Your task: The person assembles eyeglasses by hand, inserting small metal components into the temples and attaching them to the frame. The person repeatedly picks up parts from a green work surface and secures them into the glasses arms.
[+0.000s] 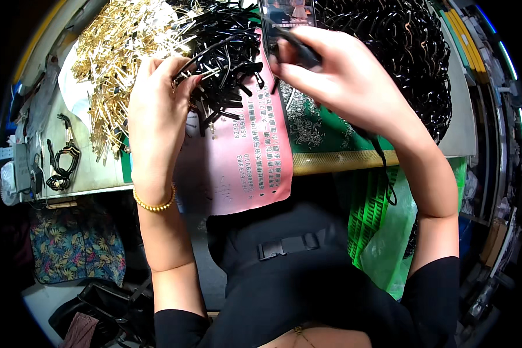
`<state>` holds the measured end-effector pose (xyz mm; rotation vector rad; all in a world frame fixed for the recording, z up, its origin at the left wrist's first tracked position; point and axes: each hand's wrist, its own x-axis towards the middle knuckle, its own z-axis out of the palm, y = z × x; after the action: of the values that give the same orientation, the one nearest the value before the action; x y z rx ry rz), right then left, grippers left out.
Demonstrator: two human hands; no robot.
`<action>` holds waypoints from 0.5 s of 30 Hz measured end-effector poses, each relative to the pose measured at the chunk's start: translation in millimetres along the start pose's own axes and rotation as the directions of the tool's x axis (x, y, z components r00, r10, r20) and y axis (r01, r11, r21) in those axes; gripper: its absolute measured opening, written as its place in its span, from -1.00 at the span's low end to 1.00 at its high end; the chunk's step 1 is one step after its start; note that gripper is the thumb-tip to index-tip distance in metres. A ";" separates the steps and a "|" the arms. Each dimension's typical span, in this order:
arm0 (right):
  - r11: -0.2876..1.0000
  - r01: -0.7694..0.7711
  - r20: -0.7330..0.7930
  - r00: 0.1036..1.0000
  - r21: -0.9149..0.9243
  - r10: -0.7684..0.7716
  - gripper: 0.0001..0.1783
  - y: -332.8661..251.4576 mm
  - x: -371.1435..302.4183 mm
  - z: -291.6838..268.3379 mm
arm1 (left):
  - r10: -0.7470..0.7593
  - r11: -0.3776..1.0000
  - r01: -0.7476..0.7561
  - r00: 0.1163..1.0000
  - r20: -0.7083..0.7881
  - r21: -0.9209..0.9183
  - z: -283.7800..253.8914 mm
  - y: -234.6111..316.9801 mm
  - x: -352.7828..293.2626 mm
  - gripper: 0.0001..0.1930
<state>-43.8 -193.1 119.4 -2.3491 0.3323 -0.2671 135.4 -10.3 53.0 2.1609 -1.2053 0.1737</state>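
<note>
My left hand (159,95) is closed, thumb and fingertips pinching a thin black piece (206,51) that looks like a spectacle temple. It hovers over the edge of a heap of similar black pieces (226,26). On the left lies a big pile of gold metal pieces (116,46). My right hand (345,75) grips a dark handheld tool (303,51), blurred and partly hidden by the fingers. A black cord (383,153) hangs below that wrist. Beneath, tiny silver screw-like parts (304,124) are scattered on a green mat (333,130).
A phone (287,14) stands behind my right hand. Glossy black curved pieces (412,58) are heaped at the right. A pink printed sheet (238,156) hangs over the front edge, beside a yellow edge strip (342,160). A tied black bundle (64,159) lies far left; a green crate (371,214) stands below.
</note>
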 end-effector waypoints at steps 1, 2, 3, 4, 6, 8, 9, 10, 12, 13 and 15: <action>0.999 -0.024 -0.010 1.000 0.032 0.024 -0.84 1.9 -14.8 -6.1 | 0.003 1.000 -0.003 1.000 0.019 -0.002 2.4 3.3 1.0 -0.82; 0.996 -0.036 -0.007 0.999 0.081 0.036 -0.86 5.6 -25.8 -7.2 | -0.003 1.000 0.003 1.000 0.018 0.020 2.1 3.9 -1.7 -0.82; 0.996 -0.084 -0.021 0.996 -0.005 0.084 -0.89 -2.8 -41.3 -13.5 | -0.010 0.999 0.009 1.000 0.017 0.044 0.4 4.9 -5.5 -0.82; 0.995 -0.098 -0.044 0.994 -0.007 0.098 -0.91 -4.0 -55.3 -14.6 | -0.022 0.997 0.021 1.000 0.018 0.076 -1.9 5.1 -12.2 -0.82; 0.972 -0.201 -0.134 0.974 -0.120 0.185 -0.95 -5.1 -86.9 -23.1 | 0.066 0.973 -0.057 0.997 -0.032 0.224 -8.0 6.0 -21.0 -0.84; 0.893 -0.330 -0.181 0.941 -0.307 0.285 -0.89 4.1 -117.5 -35.6 | 0.053 0.971 -0.041 0.998 -0.042 0.237 -15.4 6.5 -29.6 -0.85; 0.888 -0.400 -0.225 0.909 -0.226 0.352 -0.88 17.6 -131.7 -32.0 | -0.020 0.981 0.024 0.999 -0.026 0.195 -21.5 8.7 -35.6 -0.84; 0.883 -0.380 -0.209 0.920 -0.274 0.331 -0.88 29.8 -139.8 -27.6 | -0.136 0.982 0.135 0.991 -0.003 0.134 -33.1 25.7 -40.1 -0.75; 0.860 -0.366 -0.200 0.929 -0.355 0.312 -0.88 54.6 -157.6 -21.2 | -0.202 0.966 0.191 0.978 -0.045 -0.172 -22.7 40.6 -47.6 -0.72; 0.850 -0.361 -0.201 0.931 -0.384 0.305 -0.87 58.5 -162.0 -19.7 | -0.139 0.964 0.134 0.990 -0.005 -0.229 -18.1 52.3 -52.5 -0.75; 0.918 -0.334 -0.231 0.930 -0.213 0.285 -0.88 59.0 -158.4 -12.6 | -0.044 0.936 0.088 0.990 0.136 -0.340 -7.4 77.1 -75.5 -0.83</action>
<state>-206.6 -192.6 71.9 -2.4719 0.8734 -0.3176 32.2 19.7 64.6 1.9201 -1.1342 -0.1959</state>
